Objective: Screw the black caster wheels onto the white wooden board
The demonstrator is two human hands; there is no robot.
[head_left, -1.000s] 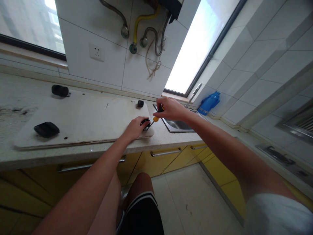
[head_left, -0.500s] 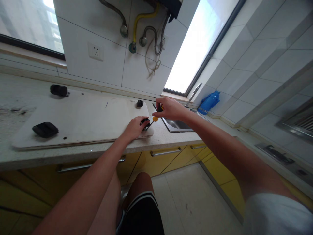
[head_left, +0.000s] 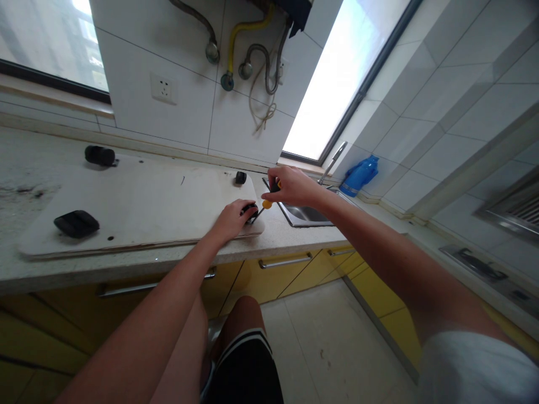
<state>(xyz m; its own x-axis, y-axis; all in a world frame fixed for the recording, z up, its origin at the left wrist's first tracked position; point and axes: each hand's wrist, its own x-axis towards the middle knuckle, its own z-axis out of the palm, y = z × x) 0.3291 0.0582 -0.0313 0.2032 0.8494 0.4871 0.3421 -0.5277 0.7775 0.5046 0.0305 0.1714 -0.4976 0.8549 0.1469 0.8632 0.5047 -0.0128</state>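
Note:
A white board point(head_left: 155, 196) with rounded corners lies on the countertop, with black caster wheels near its corners. My left hand point(head_left: 231, 220) is closed around the caster wheel point(head_left: 250, 210) at the board's near right corner, which it partly hides. In my right hand point(head_left: 290, 186) is a screwdriver point(head_left: 266, 204) with a yellow and black handle. Its shaft slants down to the left, and the tip is at the base of that same wheel. Another small caster wheel point(head_left: 241, 178) sits at the far right corner. Two larger ones, a far wheel point(head_left: 100, 155) and a near wheel point(head_left: 76, 224), are on the left.
Right of the board is a steel sink point(head_left: 309, 215) with a tap point(head_left: 334, 160). A blue cloth-like item point(head_left: 360, 175) stands behind it. Yellow cabinets point(head_left: 290, 275) with metal handles run below the counter. Pipes and a socket point(head_left: 164, 88) are on the tiled wall.
Almost nothing differs. The view has shifted very slightly; both hands, the screwdriver and the caster wheel keep their places.

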